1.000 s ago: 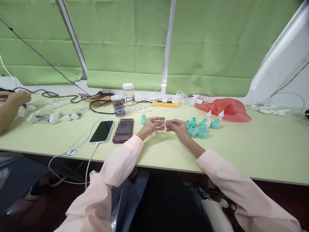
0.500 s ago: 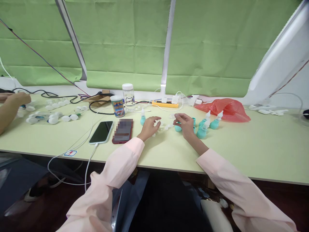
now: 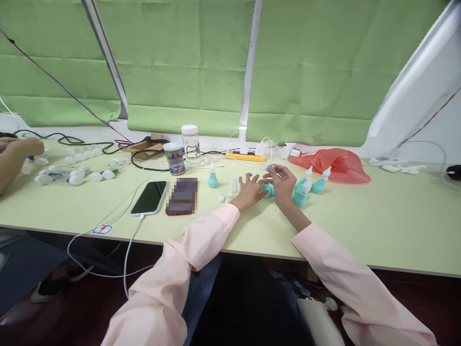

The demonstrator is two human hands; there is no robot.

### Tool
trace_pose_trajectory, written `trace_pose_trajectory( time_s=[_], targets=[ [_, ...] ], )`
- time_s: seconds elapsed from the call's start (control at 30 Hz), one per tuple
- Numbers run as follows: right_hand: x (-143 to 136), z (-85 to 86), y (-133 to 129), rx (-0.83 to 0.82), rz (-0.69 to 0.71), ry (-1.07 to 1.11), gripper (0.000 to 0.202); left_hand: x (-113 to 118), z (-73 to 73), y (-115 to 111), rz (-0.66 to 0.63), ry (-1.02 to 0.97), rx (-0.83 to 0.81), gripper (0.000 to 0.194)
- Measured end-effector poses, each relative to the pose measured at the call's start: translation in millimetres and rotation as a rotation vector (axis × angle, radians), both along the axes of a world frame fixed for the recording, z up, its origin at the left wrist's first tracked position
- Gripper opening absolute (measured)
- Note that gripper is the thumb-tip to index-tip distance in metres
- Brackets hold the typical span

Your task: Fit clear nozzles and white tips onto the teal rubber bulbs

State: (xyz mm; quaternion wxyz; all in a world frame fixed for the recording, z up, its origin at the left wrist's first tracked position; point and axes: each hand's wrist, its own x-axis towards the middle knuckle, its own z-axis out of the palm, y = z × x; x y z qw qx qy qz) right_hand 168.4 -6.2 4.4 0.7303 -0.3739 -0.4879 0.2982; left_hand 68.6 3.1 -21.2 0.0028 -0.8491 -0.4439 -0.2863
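My left hand has its fingers spread, with thumb and forefinger on either side of a teal rubber bulb. Whether they touch it I cannot tell. Just right of it, my right hand pinches a small clear plastic piece at its fingertips. A nasal aspirator, a teal bulb with a clear pointed tip, stands upright left of my left hand. Several more aspirators are grouped right of my right hand. Small whitish clear parts lie beside my left wrist.
Two phones lie to the left, one with a charging cable. Behind them stand a printed tub and a clear jar. A yellow power strip and red plastic bag lie at the back. Another person's hand is far left.
My left hand has moved right, from beside the small clear parts to the teal bulb near my right hand. My right hand has shifted slightly and still pinches the clear piece.
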Motion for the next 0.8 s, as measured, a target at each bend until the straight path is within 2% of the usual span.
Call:
trace_pose_trajectory(
  time_s=[0.07, 0.17, 0.4, 0.57, 0.7, 0.8],
  targets=[
    [0.1, -0.1, -1.1, -0.019, 0.030, 0.007, 0.030, 10.6, -2.2, 1.5, 0.060, -0.014, -0.013, 0.028],
    [1.2, -0.1, -1.6, -0.058, 0.071, 0.054, 0.027, 10.6, -1.8, -0.6, 0.028, -0.094, 0.002, 0.027],
    [3.8, -3.4, 4.2, -0.123, 0.210, 0.113, 0.028, -29.9, 12.2, -15.8, -0.033, -0.500, 0.019, 0.019],
    [0.1, -5.0, -1.5, -0.202, 0.467, -0.031, 0.030, -41.8, 8.1, -22.6, -0.084, -0.567, -0.107, 0.010],
    [-0.2, -5.2, -4.9, -0.144, 0.527, -0.265, 0.046, -41.7, 7.0, -24.7, -0.059, -0.571, -0.105, 0.012],
    [1.7, -5.3, -4.1, -0.127, 0.562, -0.395, 0.048, -43.4, 6.5, -23.8, -0.016, -0.567, -0.146, 0.014]
  ],
)
